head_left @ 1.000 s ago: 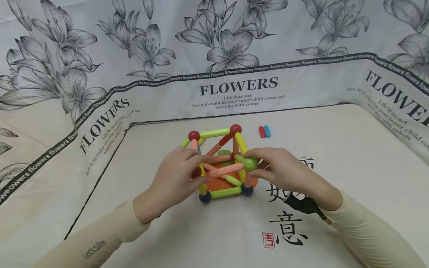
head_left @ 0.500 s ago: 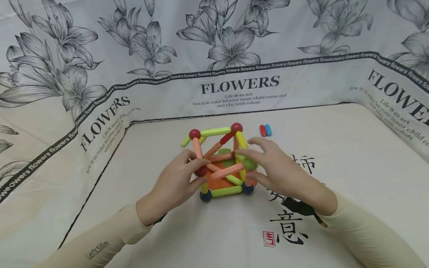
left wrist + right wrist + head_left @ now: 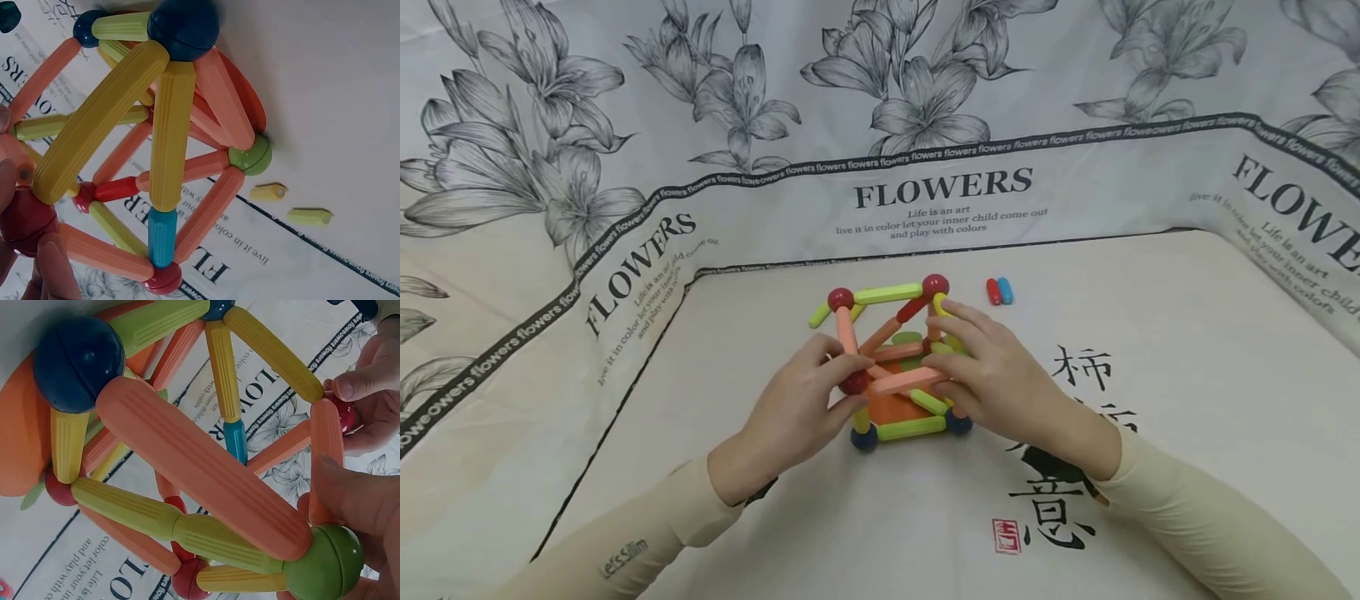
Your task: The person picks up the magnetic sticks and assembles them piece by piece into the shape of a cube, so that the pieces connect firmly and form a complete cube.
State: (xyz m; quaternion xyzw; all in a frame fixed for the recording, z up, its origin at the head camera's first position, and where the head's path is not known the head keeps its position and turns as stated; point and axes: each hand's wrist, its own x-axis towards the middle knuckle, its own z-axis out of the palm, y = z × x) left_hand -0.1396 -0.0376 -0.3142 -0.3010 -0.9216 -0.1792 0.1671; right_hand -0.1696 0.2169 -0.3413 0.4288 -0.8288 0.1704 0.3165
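Observation:
A frame of magnetic sticks and balls stands on the cloth between both hands. My left hand (image 3: 793,400) pinches the red ball (image 3: 28,219) at the frame's near left upper corner. With thumb and finger, my right hand (image 3: 1022,392) pinches the pink stick (image 3: 326,428) that spans the near upper side, close to the green ball (image 3: 325,562). That ball is hidden behind the right hand in the head view. Dark blue balls (image 3: 863,437) form the near lower corners, joined by a lime stick (image 3: 912,428). An orange panel (image 3: 887,407) lies low inside the frame.
A short red stick (image 3: 993,291) and a short blue stick (image 3: 1006,291) lie side by side behind the frame to the right. In the left wrist view, a loose yellow stick (image 3: 269,191) and a loose lime stick (image 3: 309,216) rest on the cloth.
My right hand has let go of the green ball, spread its fingers and moved left onto the pink stick. The left hand's fingers have drawn back from the stick's end and stay at the red ball.

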